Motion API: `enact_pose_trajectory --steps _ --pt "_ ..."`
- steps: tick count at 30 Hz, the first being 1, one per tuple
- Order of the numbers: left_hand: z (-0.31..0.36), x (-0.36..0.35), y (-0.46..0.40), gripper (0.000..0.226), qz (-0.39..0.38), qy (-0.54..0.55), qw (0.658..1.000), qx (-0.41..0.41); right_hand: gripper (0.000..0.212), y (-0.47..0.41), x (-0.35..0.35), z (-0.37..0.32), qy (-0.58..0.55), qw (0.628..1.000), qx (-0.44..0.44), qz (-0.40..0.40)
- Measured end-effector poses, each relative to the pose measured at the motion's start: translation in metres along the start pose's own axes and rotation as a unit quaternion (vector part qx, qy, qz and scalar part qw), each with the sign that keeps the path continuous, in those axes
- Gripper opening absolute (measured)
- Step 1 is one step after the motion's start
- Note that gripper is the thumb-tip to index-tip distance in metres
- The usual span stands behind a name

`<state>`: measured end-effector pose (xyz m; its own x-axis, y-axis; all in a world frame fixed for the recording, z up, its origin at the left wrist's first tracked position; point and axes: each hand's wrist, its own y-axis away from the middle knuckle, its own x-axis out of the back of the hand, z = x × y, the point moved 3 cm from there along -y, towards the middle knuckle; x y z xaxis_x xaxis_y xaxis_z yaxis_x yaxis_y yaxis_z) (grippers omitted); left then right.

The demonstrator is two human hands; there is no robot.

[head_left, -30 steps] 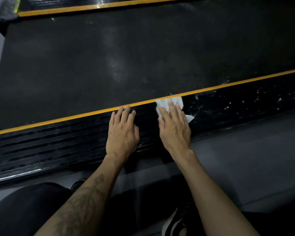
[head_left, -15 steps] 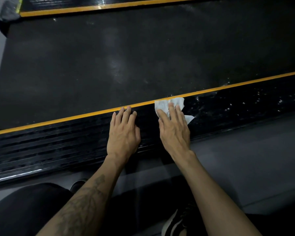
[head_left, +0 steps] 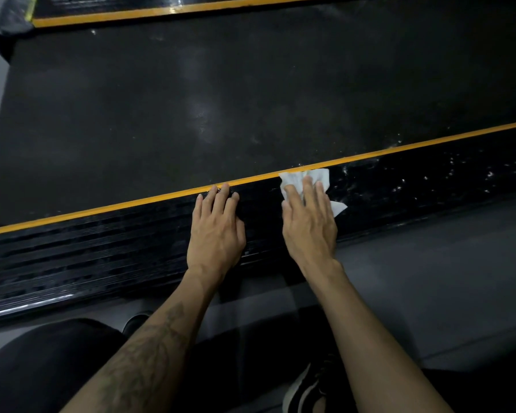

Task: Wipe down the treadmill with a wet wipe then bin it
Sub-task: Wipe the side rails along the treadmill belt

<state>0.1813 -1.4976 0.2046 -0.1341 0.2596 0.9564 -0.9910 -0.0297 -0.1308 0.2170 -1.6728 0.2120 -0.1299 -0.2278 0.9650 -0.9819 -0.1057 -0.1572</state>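
The left hand (head_left: 216,234) is being kept flat on the ribbed black side rail (head_left: 87,257) of the treadmill (head_left: 161,99), fingers straight, unmoved since a second ago. Just beside it, the wet wipe (head_left: 318,177) is being pressed onto the rail by the flat, straight-fingered right hand (head_left: 309,225), and has been slid slightly farther along against the orange stripe (head_left: 131,204). White specks are being shown scattered on the glossy rail toward its right end. A striped shoe (head_left: 304,389) is being seen below.

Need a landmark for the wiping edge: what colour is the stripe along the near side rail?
Orange-yellow stripe, bordering the black near side rail; head view.
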Motion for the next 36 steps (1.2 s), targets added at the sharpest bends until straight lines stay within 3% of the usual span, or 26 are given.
enact_pose_trajectory --steps 4,10,16,21,27,32,36 --pt "0.001 0.001 0.000 0.055 0.002 0.002 1.000 0.000 0.052 0.004 -0.010 -0.019 0.006 0.997 0.071 -0.002" --pt "0.000 0.001 0.000 0.054 0.002 0.000 1.000 0.001 0.056 -0.001 -0.002 0.008 0.011 1.000 0.000 -0.003" --pt "-0.002 0.000 -0.001 0.055 0.000 -0.008 1.000 -0.010 0.062 0.010 -0.008 -0.010 0.000 0.995 0.100 -0.017" --pt "0.002 -0.004 -0.002 0.056 -0.004 -0.022 0.999 -0.044 0.063 0.041 0.002 0.003 -0.003 1.000 0.021 -0.003" --pt "0.008 -0.008 -0.005 0.055 0.001 -0.025 0.999 -0.033 0.057 0.027 -0.008 0.000 -0.012 0.992 0.128 0.000" --pt "0.024 -0.011 -0.003 0.050 -0.009 -0.008 1.000 0.028 0.060 0.051 -0.001 0.019 -0.010 1.000 0.023 0.006" --pt "0.022 -0.010 -0.003 0.055 0.007 -0.009 1.000 0.014 0.055 0.057 -0.006 0.007 -0.020 0.994 0.109 0.010"
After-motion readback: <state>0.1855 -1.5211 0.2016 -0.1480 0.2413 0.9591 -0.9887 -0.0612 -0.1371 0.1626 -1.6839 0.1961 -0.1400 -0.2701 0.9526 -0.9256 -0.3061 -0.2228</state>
